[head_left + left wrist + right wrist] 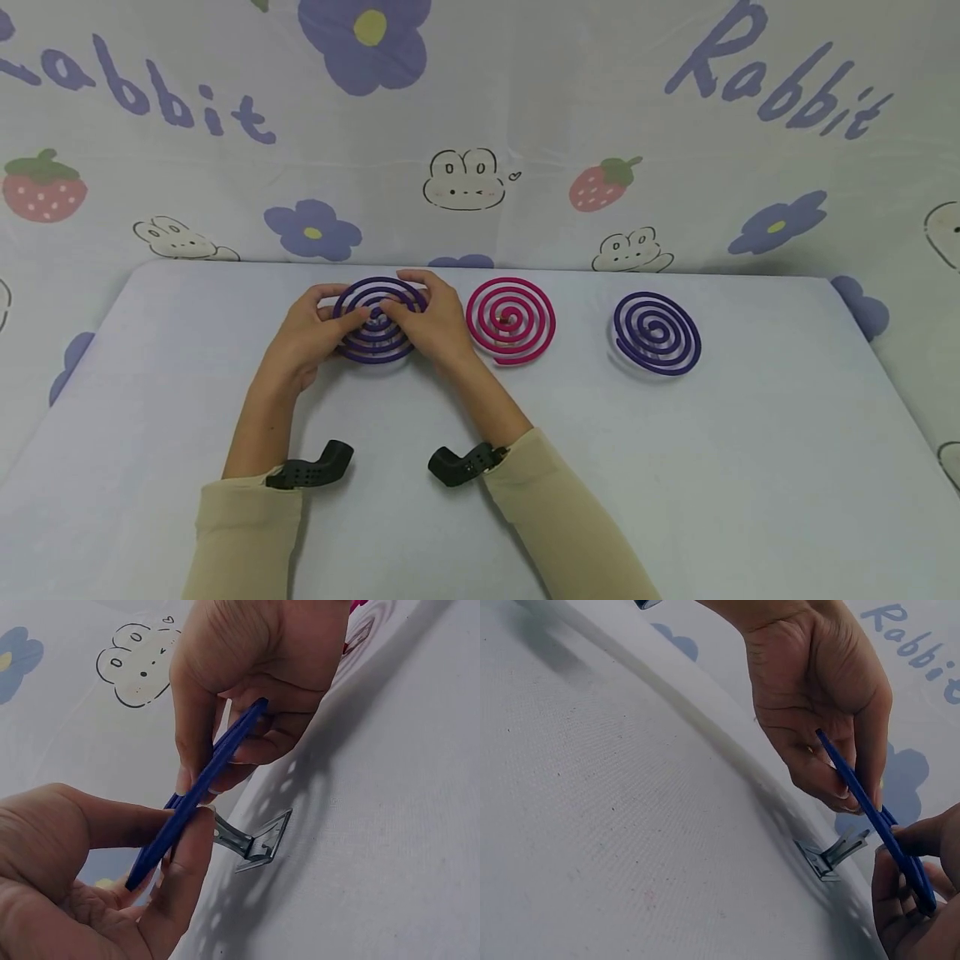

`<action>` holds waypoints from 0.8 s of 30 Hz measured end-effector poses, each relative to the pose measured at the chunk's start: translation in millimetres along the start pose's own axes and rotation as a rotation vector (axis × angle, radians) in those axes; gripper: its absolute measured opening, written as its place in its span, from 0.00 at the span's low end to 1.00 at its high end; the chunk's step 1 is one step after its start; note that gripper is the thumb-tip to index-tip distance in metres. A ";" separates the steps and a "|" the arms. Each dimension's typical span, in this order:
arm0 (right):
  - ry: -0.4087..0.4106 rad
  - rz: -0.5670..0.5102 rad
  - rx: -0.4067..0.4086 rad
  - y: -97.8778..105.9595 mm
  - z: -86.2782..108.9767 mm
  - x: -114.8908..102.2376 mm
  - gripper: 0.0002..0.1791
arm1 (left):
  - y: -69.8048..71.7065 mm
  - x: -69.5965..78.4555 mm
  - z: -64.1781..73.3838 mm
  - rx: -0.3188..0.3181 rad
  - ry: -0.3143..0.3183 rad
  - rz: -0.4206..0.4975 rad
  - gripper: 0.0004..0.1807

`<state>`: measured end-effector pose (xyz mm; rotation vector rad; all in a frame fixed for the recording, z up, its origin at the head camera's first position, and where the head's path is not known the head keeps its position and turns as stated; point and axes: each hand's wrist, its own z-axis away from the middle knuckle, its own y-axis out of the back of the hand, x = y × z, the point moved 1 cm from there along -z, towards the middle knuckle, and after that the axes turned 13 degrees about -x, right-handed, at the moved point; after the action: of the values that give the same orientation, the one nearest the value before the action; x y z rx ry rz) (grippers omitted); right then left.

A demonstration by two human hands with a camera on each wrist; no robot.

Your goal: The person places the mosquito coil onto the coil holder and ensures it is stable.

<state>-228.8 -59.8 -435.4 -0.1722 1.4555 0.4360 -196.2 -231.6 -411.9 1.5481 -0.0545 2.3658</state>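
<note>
A purple mosquito coil [372, 361] is held nearly level above the far part of the table. My left hand [307, 333] pinches its left side, thumb on top and fingers beneath. On the right side, my right hand [441, 321] pinches it the same way, its thumb close to the coil's centre. In the left wrist view the coil [154, 859] appears edge-on as a thin blue blade. Below it, a small metal stand [264, 841] rests on the table with its arm raised toward the coil. Whether the arm touches the coil cannot be seen clearly.
To the right of my hands is a pink mosquito coil [507, 319], with a bit of metal showing at its centre. Farther right, another purple coil [657, 332] sits tilted above its shadow. The white table [390, 533] ends at a printed cloth backdrop [525, 100].
</note>
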 end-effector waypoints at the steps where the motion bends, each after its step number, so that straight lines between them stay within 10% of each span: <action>1: 0.000 0.023 0.006 0.2 0.1 0.2 0.27 | -0.3 -0.2 -0.5 0.003 0.001 -0.001 0.39; 24: 0.049 0.111 -0.022 -0.7 -2.0 4.5 0.29 | -1.8 -4.7 -1.0 0.010 -0.004 -0.019 0.39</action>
<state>-230.1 -60.4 -440.1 -0.1203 1.5135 0.5413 -194.9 -230.8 -416.8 1.5505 -0.0285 2.3519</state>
